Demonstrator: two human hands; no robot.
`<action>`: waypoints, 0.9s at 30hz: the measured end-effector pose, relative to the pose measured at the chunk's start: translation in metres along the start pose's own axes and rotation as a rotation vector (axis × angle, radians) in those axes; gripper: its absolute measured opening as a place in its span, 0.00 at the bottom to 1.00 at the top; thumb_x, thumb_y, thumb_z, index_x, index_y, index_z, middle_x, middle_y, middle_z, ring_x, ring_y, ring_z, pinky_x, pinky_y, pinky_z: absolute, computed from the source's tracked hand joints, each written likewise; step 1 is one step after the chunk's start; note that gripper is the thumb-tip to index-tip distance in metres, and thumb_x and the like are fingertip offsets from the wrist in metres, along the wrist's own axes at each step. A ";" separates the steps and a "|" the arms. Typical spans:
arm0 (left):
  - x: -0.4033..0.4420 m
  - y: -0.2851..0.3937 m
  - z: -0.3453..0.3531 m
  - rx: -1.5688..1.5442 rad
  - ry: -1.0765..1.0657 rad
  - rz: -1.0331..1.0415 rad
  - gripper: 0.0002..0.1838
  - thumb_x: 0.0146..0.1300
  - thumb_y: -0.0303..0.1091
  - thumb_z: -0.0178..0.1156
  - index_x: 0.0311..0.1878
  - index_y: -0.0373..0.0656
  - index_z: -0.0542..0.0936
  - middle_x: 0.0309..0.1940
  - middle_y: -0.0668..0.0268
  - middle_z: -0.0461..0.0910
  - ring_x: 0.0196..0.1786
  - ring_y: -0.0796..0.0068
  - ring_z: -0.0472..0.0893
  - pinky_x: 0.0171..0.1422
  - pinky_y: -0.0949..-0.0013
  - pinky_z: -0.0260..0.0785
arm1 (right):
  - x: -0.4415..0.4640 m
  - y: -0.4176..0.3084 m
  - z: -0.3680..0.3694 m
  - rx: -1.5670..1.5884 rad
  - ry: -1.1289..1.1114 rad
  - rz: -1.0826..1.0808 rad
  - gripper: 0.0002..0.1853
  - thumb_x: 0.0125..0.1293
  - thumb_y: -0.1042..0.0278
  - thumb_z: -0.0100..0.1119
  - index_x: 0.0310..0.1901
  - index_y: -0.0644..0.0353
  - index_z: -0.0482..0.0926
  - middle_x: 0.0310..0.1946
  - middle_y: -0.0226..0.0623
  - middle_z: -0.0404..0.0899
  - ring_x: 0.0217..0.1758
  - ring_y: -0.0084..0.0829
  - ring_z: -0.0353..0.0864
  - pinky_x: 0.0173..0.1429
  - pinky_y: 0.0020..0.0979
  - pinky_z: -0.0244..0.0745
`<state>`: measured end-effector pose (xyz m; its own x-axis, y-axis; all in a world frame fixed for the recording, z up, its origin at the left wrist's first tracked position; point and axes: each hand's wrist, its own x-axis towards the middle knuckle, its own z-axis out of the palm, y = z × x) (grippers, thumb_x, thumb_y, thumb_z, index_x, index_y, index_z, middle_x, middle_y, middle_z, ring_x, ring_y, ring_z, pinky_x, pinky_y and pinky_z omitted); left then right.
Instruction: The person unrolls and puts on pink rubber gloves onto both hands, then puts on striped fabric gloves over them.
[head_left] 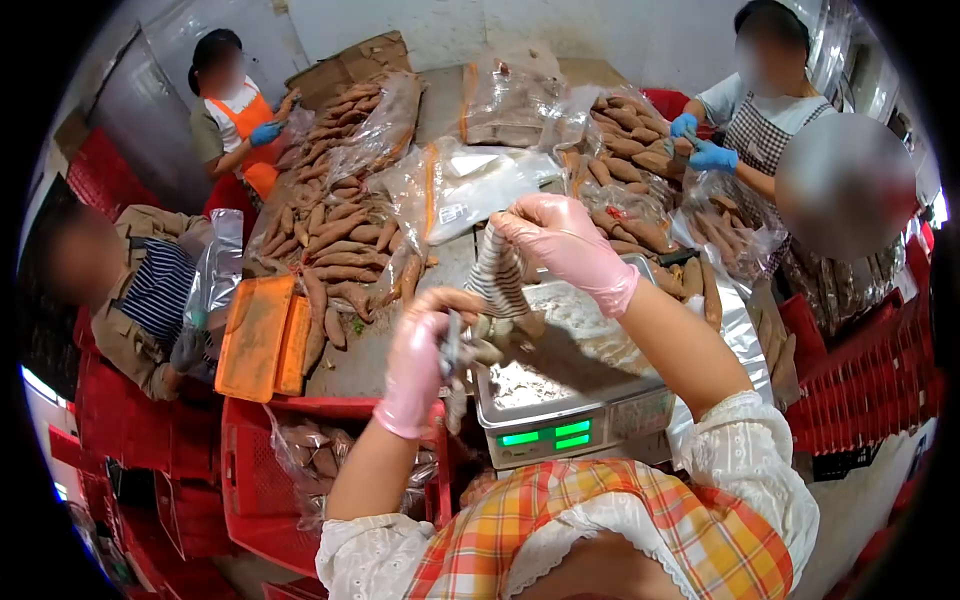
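Both my hands wear pink gloves. My right hand (570, 245) is raised over the scale, closed in a pinch on the top of a striped knit work glove (500, 280). The glove hangs down, its soiled grey fingers crumpled at the bottom. Lower and to the left, my left hand (413, 365) is closed around a grey, limp piece (452, 350) that looks like another work glove; my fingers partly hide it. Behind and below them stands a digital scale (580, 430) with green lit displays and a silvery, dirt-strewn pan (590, 335).
Sweet potatoes (345, 240) are heaped across the table, with more at right (625, 145). Clear plastic bags (490, 190) lie mid-table. An orange tray (258, 335) and a red crate (260, 480) with bagged produce sit at left. Three co-workers stand around, one with blue gloves (712, 155) at right.
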<state>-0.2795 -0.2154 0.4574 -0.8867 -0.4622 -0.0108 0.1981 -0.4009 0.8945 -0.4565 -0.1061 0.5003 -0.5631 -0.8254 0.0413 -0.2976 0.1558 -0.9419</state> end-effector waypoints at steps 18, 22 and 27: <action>0.018 -0.071 0.011 0.192 0.071 0.243 0.18 0.61 0.29 0.59 0.52 0.38 0.67 0.43 0.64 0.73 0.45 0.77 0.73 0.52 0.74 0.66 | -0.045 0.033 0.029 -0.317 -0.099 -0.590 0.18 0.61 0.73 0.46 0.53 0.62 0.72 0.43 0.47 0.76 0.47 0.45 0.76 0.50 0.36 0.71; 0.017 -0.072 -0.001 0.228 0.170 0.133 0.07 0.61 0.22 0.54 0.42 0.35 0.74 0.38 0.68 0.75 0.42 0.82 0.72 0.50 0.76 0.65 | -0.051 0.037 0.035 -0.169 -0.148 -0.411 0.23 0.59 0.80 0.46 0.58 0.61 0.68 0.49 0.46 0.75 0.53 0.42 0.75 0.57 0.33 0.68; 0.013 -0.072 -0.004 0.168 0.138 0.172 0.06 0.62 0.25 0.55 0.42 0.36 0.77 0.36 0.70 0.77 0.38 0.84 0.74 0.46 0.78 0.67 | -0.053 0.039 0.045 -0.498 -0.041 -0.478 0.14 0.60 0.75 0.49 0.48 0.59 0.71 0.39 0.45 0.76 0.39 0.47 0.77 0.43 0.38 0.74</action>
<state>-0.3033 -0.1959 0.3912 -0.7785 -0.6201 0.0966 0.2581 -0.1760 0.9499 -0.4038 -0.0805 0.4468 -0.2557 -0.8838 0.3919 -0.8297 -0.0075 -0.5581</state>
